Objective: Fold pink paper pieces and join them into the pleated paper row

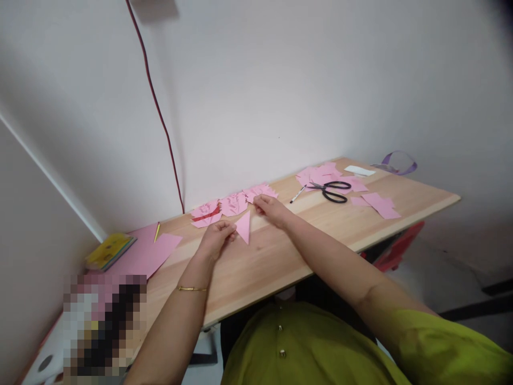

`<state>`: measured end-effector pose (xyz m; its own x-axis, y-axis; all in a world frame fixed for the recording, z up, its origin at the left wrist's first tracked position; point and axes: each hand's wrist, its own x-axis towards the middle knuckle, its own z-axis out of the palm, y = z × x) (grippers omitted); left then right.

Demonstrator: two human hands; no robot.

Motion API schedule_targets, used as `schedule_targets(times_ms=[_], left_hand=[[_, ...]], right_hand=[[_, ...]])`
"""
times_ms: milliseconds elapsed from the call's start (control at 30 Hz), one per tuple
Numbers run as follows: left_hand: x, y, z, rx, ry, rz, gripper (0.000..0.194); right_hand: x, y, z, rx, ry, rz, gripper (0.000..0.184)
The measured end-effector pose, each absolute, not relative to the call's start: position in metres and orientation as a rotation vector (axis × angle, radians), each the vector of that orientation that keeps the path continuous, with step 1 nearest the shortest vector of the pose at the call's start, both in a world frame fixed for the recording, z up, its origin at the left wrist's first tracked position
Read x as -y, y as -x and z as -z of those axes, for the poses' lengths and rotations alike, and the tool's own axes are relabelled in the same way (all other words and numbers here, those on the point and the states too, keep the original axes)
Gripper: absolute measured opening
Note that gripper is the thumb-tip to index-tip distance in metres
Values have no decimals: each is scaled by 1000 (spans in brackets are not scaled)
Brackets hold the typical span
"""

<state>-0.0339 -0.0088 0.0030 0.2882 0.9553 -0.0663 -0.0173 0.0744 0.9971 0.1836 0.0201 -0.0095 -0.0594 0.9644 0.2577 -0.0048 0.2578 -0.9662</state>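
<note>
A pink paper triangle (244,226) is held just above the wooden table (280,251), point down. My left hand (217,238) pinches its left edge, fingers closed. My right hand (271,208) is closed near the triangle's upper right corner and touches a row of folded pink paper pieces (234,203) lying along the wall; whether it grips the triangle or one of those pieces is unclear. A gold bangle sits on my left wrist.
Black scissors (334,190) and a pen (297,194) lie on the right with more pink scraps (380,205) and a white slip (359,170). Pink sheets (152,251), a yellow pencil (157,231) and a yellow book (109,250) lie on the left. A red cable (160,115) runs down the wall.
</note>
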Motion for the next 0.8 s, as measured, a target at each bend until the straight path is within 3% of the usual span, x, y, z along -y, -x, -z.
schedule_targets(times_ms=[233,467,800], left_hand=[[9,21,3,-959,-1169,-1144,28],[14,23,6,-1066,-1582,-861,23],[9,20,6,-986,-1323,-1090,27]], right_hand=[[-4,-163,8,1588,852,-1280,37],[-3,-160,9,1632,866,-1102,30],[0,-160,9,1514,817,-1316,41]])
